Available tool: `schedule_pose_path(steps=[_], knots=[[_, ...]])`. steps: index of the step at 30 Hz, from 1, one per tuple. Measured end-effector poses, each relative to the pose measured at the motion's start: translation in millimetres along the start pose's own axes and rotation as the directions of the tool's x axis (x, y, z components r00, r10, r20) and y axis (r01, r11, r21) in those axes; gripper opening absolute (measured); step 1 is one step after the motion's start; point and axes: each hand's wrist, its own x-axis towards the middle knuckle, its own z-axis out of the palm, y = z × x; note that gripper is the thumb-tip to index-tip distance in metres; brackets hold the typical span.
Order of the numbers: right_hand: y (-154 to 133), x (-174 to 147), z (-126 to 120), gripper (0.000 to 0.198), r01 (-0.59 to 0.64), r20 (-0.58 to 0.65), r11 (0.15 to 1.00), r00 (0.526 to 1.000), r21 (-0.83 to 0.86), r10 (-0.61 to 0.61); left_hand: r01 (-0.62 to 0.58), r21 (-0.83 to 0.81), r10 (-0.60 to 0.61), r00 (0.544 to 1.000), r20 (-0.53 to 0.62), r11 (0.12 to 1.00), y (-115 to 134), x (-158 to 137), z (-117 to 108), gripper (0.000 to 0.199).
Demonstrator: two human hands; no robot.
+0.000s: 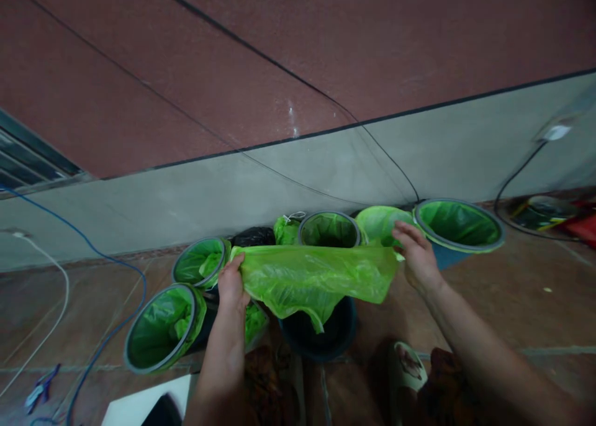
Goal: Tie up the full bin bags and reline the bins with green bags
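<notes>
A thin bright green plastic bag (313, 278) hangs stretched between both hands. My left hand (231, 284) pinches its left corner; my right hand (418, 256) grips its right edge. The bag droops over the mouth of a dark unlined bin (321, 342) on the floor just below it. Behind it stand several round bins lined with green bags: one (329, 228) straight behind, a wide one (459, 225) at the right, and two (201, 261) (162, 328) at the left.
The bins stand against a grey wall base (298, 171) on a reddish tiled floor. A blue cable (125, 271) and a white cable (60, 289) run over the floor at the left. A black cable leads to a wall socket (556, 131). A white object (144, 404) lies near my legs.
</notes>
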Motion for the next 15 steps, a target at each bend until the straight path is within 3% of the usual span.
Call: schedule_pose_path(steps=[1, 2, 4, 5, 7, 10, 12, 15], knots=[[-2.3, -12.0, 4.0, 0.034, 0.08, 0.141, 0.997, 0.987, -0.011, -0.077, 0.016, -0.002, -0.016, 1.0, -0.015, 1.0, 0.4, 1.5, -0.4, 0.015], [-3.0, -23.7, 7.5, 0.041, 0.134, 0.313, 0.991, 0.942, -0.028, -0.119, 0.031, -0.005, -0.031, 0.999, -0.027, 1.0, 1.0, 2.4, -0.6, 0.013], [2.3, -44.3, 13.6, 0.054, 0.219, 0.604, 0.971, 0.788, -0.097, -0.118, 0.065, -0.012, -0.065, 0.997, -0.038, 0.998, 2.4, 2.7, 0.0, 0.008], [8.5, -52.2, 16.5, 0.061, 0.265, 0.688, 0.952, 0.72, -0.153, -0.09, 0.083, -0.016, -0.083, 0.996, -0.035, 0.996, 2.9, 2.3, 0.6, 0.006], [25.4, -62.4, 22.7, 0.063, 0.369, 0.745, 0.883, 0.667, -0.291, -0.033, 0.125, -0.009, -0.125, 0.992, -0.011, 0.992, 3.4, 1.3, 2.4, 0.004], [48.5, -64.1, 30.4, 0.026, 0.505, 0.748, 0.723, 0.663, -0.471, 0.024, 0.165, 0.024, -0.166, 0.986, 0.007, 0.986, 2.2, 2.0, 3.4, 0.007], [53.7, -56.5, 30.7, 0.016, 0.553, 0.742, 0.658, 0.671, -0.512, 0.013, 0.125, 0.049, -0.124, 0.992, -0.008, 0.991, 0.5, 5.1, 0.9, 0.012], [46.0, -32.8, 21.4, 0.023, 0.49, 0.612, 0.702, 0.785, -0.517, -0.096, -0.069, 0.126, 0.07, 0.997, -0.008, 0.99, -1.4, 12.9, -8.2, 0.024]])
